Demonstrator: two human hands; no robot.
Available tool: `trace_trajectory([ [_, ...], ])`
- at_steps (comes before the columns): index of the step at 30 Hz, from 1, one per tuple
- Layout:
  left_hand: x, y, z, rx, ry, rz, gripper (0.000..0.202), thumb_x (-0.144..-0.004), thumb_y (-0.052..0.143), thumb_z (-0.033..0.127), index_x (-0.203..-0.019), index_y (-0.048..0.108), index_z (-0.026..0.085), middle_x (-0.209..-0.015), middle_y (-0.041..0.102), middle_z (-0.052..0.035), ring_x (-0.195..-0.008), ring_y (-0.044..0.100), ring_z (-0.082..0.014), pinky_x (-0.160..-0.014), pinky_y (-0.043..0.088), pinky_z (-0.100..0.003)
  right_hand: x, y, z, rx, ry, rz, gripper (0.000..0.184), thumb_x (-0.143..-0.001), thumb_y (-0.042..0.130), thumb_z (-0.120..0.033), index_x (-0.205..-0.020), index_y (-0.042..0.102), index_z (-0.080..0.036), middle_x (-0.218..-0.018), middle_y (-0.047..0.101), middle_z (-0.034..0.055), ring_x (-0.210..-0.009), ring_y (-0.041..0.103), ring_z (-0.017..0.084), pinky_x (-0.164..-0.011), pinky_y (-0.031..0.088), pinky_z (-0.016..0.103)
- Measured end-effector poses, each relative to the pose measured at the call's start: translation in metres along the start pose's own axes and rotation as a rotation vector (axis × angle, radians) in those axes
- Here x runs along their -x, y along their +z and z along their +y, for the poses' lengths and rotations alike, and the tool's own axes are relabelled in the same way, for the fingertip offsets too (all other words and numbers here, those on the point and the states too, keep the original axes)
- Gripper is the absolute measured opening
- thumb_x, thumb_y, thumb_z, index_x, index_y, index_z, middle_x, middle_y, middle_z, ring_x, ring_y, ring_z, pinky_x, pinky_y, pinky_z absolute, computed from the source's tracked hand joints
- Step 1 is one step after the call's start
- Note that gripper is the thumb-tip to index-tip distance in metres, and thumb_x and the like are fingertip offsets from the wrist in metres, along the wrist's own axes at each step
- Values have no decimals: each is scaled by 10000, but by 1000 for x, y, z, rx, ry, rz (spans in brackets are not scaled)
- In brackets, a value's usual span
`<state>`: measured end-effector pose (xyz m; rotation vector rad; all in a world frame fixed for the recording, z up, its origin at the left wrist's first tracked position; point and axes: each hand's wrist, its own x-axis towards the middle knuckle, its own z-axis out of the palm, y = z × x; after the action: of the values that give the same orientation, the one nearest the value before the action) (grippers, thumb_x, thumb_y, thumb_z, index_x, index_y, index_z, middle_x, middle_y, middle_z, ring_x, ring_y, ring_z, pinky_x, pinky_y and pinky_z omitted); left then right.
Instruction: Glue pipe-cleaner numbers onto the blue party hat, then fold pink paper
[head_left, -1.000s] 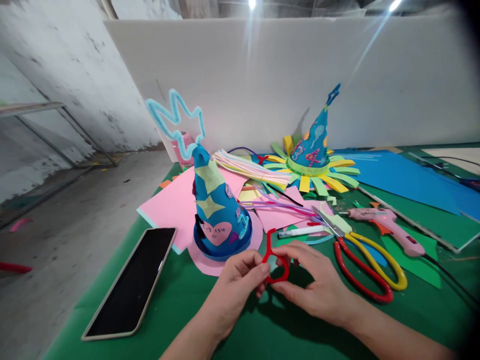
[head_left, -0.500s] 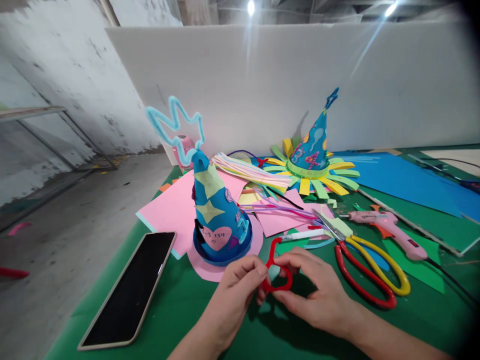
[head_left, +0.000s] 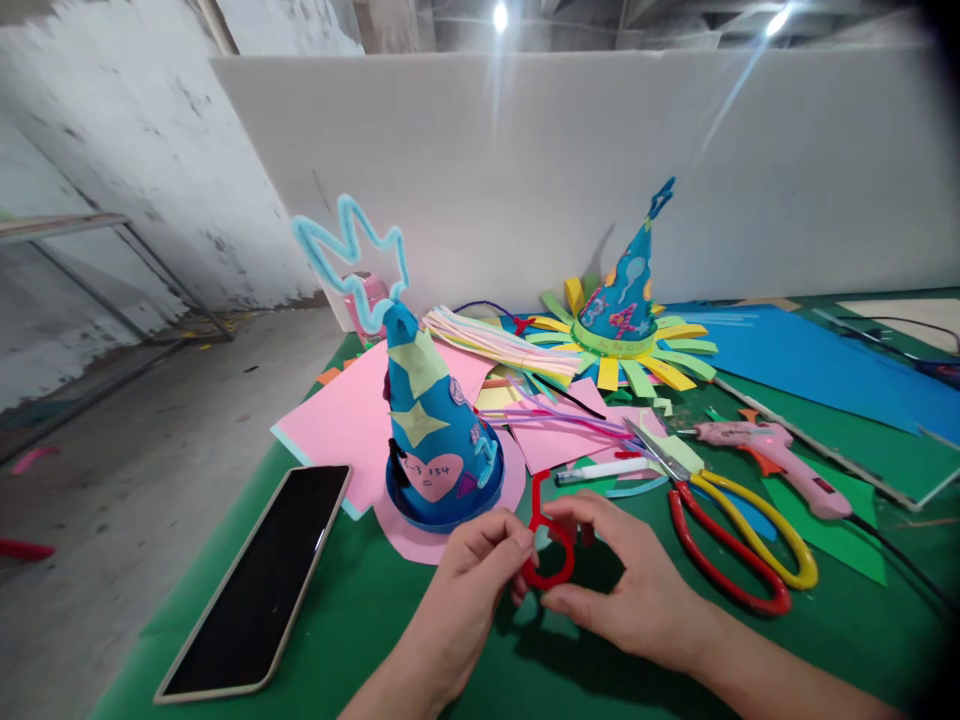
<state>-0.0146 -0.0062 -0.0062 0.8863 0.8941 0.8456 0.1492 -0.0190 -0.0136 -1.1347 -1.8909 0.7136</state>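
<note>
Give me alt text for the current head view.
Left hand pinches a looped red fuzzy stem, right hand at its right side. Behind stands a blue cone hat with pale-yellow stars; scissors with red and yellow handles lie to the right.

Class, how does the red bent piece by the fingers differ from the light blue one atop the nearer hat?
Shape: the red piece curves into a rounded loop with a stem; the light blue piece zigzags into points. Place: the red piece is pinched in the left hand, while the light blue piece tops the nearer hat. Size: the red piece looks smaller than the light blue piece. Both are bent outlines.
</note>
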Motion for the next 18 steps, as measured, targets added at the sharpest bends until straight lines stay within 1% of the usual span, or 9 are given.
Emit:
trace_trajectory([
  [4,0,1,0,21,-16,-9,211,-707,602,274,-569,519,138,-554,486,24,-495,398,-61,-490,284,-189,0,-2,-1,40,-91,3,342,-683,666,-295,-995,548,-219,-839,605,17,-754,570,136,-669,468,233],
  [8,1,0,-2,41,-11,-20,205,-710,597,264,-573,507,141,-555,480,25,-503,400,-63,-490,289,-189,2,-2,-1,83,-162,52,320,-690,667,-321,-972,567,-207,-814,625,20,-742,573,139,-653,462,232],
  [11,1,0,-3,53,-21,-10,178,-726,586,279,-627,512,150,-561,476,29,-509,398,-67,-486,291,-190,2,-1,1,101,-207,81,320,-697,664,-323,-974,561,-199,-821,633,25,-748,569,141,-660,455,235],
  [13,0,0,-4,43,-20,-1,158,-736,584,295,-690,520,158,-546,469,38,-507,394,-68,-489,294,-190,1,1,1,105,-233,64,336,-701,661,-322,-991,548,-195,-826,634,27,-737,562,139,-656,451,238],
  [15,-2,0,-5,7,3,5,173,-739,590,314,-709,516,160,-529,464,43,-506,388,-68,-498,298,-190,1,1,2,103,-239,23,363,-698,663,-324,-1013,534,-198,-844,633,30,-734,556,140,-655,448,245],
  [18,-3,0,-5,-64,30,22,219,-736,596,335,-658,497,155,-514,462,41,-502,381,-67,-497,292,-189,3,1,1,30,-184,-15,366,-691,656,-330,-1006,523,-200,-827,605,27,-722,545,146,-642,451,256],
])
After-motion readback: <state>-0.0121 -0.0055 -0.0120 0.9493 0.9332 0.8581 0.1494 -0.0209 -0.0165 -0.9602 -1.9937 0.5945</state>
